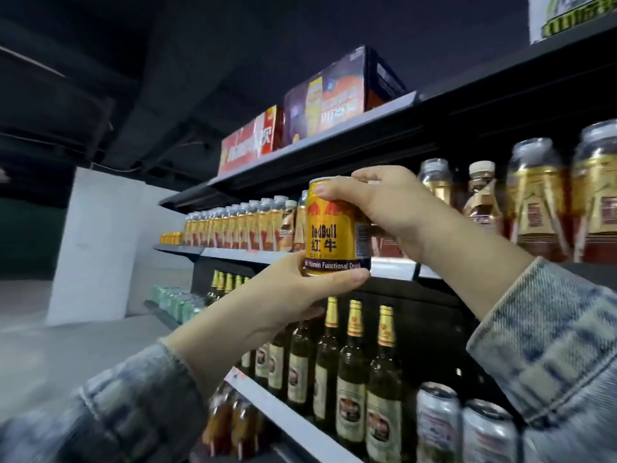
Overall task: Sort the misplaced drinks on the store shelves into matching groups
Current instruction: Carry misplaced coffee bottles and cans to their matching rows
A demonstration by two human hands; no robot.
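A gold Red Bull can [335,230] is held upright in front of the middle shelf [390,267]. My right hand [390,208] grips its top and right side. My left hand [283,295] cups its base from below, thumb across the front bottom edge. Behind the can stands a long row of gold-labelled amber drink bottles [240,225]. More of these bottles [534,202] fill the shelf at the right. A small group of gold cans [171,237] sits at the row's far left end. A brown bottle with a beige cap [480,198] stands among the amber bottles.
Colourful boxes [320,105] rest on the top shelf. Below the middle shelf stand several dark beer bottles with gold necks [350,372], silver cans [437,422] at the lower right and green cans [177,300] at the left. A white pillar [100,245] rises beyond the shelves.
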